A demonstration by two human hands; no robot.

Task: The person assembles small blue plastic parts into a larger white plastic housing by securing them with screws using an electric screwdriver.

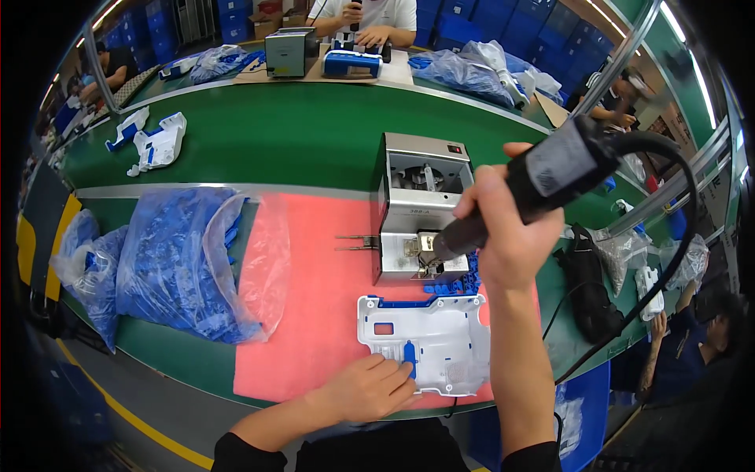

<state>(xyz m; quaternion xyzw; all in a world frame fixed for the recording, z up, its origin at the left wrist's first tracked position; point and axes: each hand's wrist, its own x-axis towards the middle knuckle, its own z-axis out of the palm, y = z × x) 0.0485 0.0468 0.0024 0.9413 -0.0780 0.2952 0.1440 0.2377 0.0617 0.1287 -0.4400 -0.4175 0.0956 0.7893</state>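
Observation:
My right hand [511,228] is wrapped round a black electric screwdriver [543,177] with a thick cable. Its tip points down at the front of a grey metal screw feeder [421,212]; the exact contact is hidden. Below the feeder, a white plastic housing half [440,346] lies with its inside up and a blue strip along its far edge. A small blue plastic part [410,358] sits in the housing. My left hand [373,385] rests over the housing's near left corner, fingers curled together with the fingertips against the blue part.
A pink foam mat [314,315] lies under the work. Bags of blue parts [177,267] are to the left, and small blue parts [452,288] lie beside the feeder. Across the green conveyor [275,134], white housing pieces [161,141] lie at left; a co-worker [377,23] works beyond. A black bag [590,283] lies right.

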